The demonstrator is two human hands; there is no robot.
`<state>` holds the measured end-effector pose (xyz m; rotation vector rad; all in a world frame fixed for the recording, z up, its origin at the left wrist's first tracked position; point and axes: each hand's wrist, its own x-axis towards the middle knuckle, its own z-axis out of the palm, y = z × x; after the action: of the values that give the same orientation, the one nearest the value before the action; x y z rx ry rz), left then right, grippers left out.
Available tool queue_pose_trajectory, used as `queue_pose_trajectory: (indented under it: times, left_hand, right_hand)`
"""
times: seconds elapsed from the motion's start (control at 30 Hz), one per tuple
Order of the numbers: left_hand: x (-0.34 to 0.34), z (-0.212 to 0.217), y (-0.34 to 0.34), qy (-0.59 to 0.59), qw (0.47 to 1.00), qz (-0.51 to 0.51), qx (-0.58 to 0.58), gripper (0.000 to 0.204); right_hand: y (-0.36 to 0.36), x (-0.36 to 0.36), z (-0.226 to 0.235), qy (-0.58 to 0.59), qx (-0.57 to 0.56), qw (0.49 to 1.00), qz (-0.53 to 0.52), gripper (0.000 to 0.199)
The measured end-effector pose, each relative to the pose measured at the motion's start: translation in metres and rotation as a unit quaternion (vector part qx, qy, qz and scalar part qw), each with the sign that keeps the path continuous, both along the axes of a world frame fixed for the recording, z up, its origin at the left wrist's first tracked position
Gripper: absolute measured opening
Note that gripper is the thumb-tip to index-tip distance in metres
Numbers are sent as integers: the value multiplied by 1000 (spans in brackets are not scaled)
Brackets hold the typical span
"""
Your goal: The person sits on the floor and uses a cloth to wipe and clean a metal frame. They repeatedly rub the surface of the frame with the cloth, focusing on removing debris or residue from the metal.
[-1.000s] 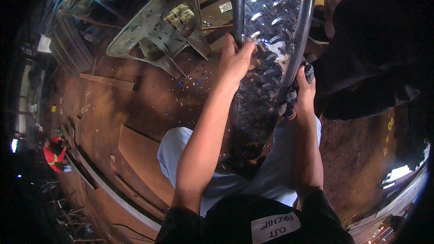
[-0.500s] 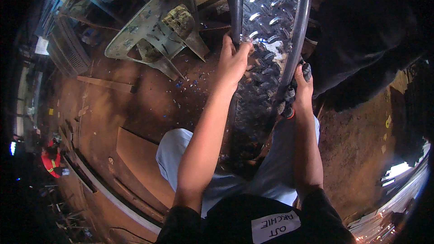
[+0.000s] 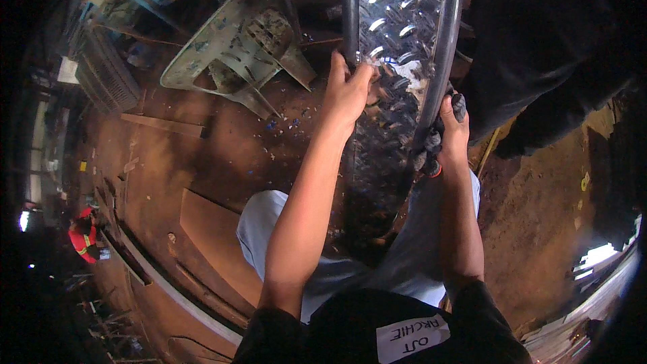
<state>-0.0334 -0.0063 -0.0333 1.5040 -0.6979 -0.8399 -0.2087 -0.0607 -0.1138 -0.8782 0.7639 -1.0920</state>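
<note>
Standing lengthwise before me, between my knees, is a diamond-plate metal panel (image 3: 401, 10) with dark tubular side rails; its lower part is in shadow. My left hand (image 3: 346, 98) is closed around the left rail (image 3: 350, 10), its fingers partly hidden and its thumb over the plate. By the right rail (image 3: 447, 34) my right hand (image 3: 455, 128) is closed on a dark grey work glove (image 3: 431, 145) with an orange cuff edge, bunched against the rail. Most fingers of that hand are out of sight. A pale torn patch (image 3: 409, 73) shows on the plate between my hands.
A scuffed, pale green plastic chair (image 3: 202, 47) lies tipped over at the far left. Close to my left knee is a brown sheet (image 3: 219, 229), with a long curved bar (image 3: 178, 300) beyond it. Dark clothing of a person (image 3: 539, 61) is at the right. A person in red (image 3: 82, 237) crouches far left.
Both hands keep their holds on the rail and the glove. The whole view has shifted slightly. The dark-clothed person at the right has moved a little, and sparks at the lower right are gone.
</note>
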Motion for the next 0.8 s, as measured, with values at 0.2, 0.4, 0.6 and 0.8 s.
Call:
queue_pose_trajectory:
  times: [0.2,0.4,0.6,0.8]
  left_hand:
    - [2,-5,4,24,1000,-13,-11,39]
    - [5,-17,-5,-33,999,20,-28,39]
    - [1,-20,0,47,997,1,-64,38]
    - [4,-21,-7,-9,998,5,-65,37]
  right_hand:
    - [-2,2,-2,2,-22,1000,-2,26]
    - [-4,1,-6,0,-25,1000,2,27]
    - [-4,1,-6,6,-30,1000,-3,28]
    - [-4,0,-4,11,-33,999,6,27]
